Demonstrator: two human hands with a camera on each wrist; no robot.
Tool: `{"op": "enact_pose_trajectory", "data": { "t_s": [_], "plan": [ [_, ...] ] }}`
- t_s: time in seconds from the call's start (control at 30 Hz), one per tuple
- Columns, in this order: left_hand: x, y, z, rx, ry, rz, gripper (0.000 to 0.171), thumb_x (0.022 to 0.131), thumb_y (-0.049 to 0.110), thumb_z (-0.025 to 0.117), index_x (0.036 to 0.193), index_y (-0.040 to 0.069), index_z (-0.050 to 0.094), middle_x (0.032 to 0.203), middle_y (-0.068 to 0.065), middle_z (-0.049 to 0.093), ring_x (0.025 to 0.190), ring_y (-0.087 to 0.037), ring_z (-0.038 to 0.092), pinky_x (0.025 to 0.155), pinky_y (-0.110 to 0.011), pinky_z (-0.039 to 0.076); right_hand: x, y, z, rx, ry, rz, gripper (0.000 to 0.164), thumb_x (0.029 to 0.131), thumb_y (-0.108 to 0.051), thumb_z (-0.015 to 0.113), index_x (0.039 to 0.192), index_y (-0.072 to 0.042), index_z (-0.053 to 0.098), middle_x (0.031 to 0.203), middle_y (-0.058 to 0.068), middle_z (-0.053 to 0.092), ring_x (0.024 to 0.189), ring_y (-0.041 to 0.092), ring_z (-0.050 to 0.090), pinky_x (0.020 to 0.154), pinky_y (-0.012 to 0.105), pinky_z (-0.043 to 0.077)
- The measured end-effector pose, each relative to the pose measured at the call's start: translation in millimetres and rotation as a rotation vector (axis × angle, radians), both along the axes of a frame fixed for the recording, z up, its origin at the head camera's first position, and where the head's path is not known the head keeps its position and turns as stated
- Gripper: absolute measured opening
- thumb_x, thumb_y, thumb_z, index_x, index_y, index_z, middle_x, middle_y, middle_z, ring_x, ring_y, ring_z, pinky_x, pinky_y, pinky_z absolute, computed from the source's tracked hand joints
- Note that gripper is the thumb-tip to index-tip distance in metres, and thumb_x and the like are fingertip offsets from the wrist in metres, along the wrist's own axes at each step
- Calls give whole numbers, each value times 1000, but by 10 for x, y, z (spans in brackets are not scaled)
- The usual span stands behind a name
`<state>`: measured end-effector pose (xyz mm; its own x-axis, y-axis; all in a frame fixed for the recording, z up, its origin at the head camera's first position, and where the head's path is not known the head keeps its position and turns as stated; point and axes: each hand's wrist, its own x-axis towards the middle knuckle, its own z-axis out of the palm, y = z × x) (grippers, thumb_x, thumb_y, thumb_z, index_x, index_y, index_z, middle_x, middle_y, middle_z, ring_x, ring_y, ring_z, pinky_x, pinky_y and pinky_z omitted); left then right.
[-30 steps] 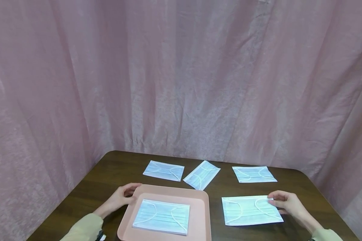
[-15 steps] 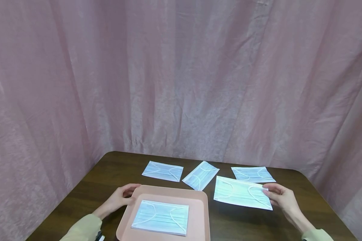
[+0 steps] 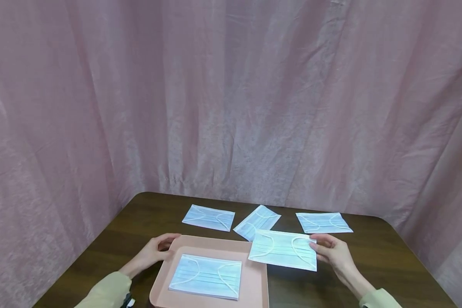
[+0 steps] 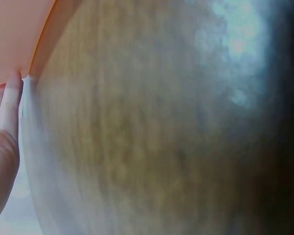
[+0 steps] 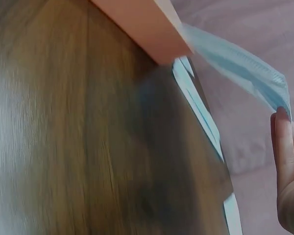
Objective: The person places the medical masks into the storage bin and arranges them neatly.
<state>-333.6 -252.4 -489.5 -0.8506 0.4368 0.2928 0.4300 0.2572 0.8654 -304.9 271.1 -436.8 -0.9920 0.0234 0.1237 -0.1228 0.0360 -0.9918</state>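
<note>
A pale blue pleated face mask (image 3: 279,250) with white ear loops is raised over the table, its left end overlapping the tray's right edge in the head view. My right hand (image 3: 334,254) pinches this mask by its right end between thumb and fingers. From the right wrist view the held mask (image 5: 237,63) sags in an arc from the fingertips. A shallow pink tray (image 3: 255,286) stands at front centre, with a neat pile of masks (image 3: 205,276) lying flat inside. My left hand (image 3: 150,255) rests at the tray's far left corner, straight fingers (image 4: 11,105) touching its outside.
Three more masks lie along the back of the dark wooden table (image 3: 312,295): a left one (image 3: 209,218), a slanted middle one (image 3: 256,220) partly behind the held mask, and a right one (image 3: 324,223). A pink curtain (image 3: 231,107) hangs behind the table.
My right hand has lifted the mask off the right side of the table and carried it leftward to the tray's right edge. The left hand stays at the tray corner.
</note>
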Motion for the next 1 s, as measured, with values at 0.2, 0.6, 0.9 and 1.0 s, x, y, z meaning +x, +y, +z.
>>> {"op": "enact_pose_trajectory", "data": {
  "t_s": [0.2, 0.6, 0.9, 1.0],
  "plan": [
    [-7, 4, -9, 0, 11, 2, 48, 82, 2, 64, 125, -8, 45, 116, -22, 53, 96, -29, 54, 80, -27, 41, 1, -306, 67, -3, -64, -19, 28, 74, -3, 72, 101, 2, 65, 88, 10, 61, 69, 16, 59, 60, 31, 50],
    [0, 42, -4, -2, -1, 9, 49, 81, 2, 64, 126, -7, 46, 116, -21, 53, 97, -31, 53, 80, -26, 41, 18, -574, 168, -63, -90, -1, 30, 76, 6, 68, 105, 9, 59, 88, 12, 60, 66, 14, 58, 59, 28, 49],
    [22, 80, 52, 4, -26, 8, 48, 82, 1, 64, 126, -8, 45, 117, -22, 53, 99, -34, 52, 80, -27, 41, 54, -829, 239, -191, -103, 41, 29, 78, 9, 64, 105, 10, 57, 94, 13, 58, 68, 18, 60, 59, 29, 50],
    [7, 82, 26, 2, -37, 15, 49, 82, 3, 64, 126, -7, 45, 117, -21, 52, 100, -33, 51, 81, -26, 40, 63, -949, 253, -213, -100, 51, 26, 78, 10, 63, 103, 9, 58, 95, 14, 59, 68, 20, 60, 60, 30, 50]
  ]
}}
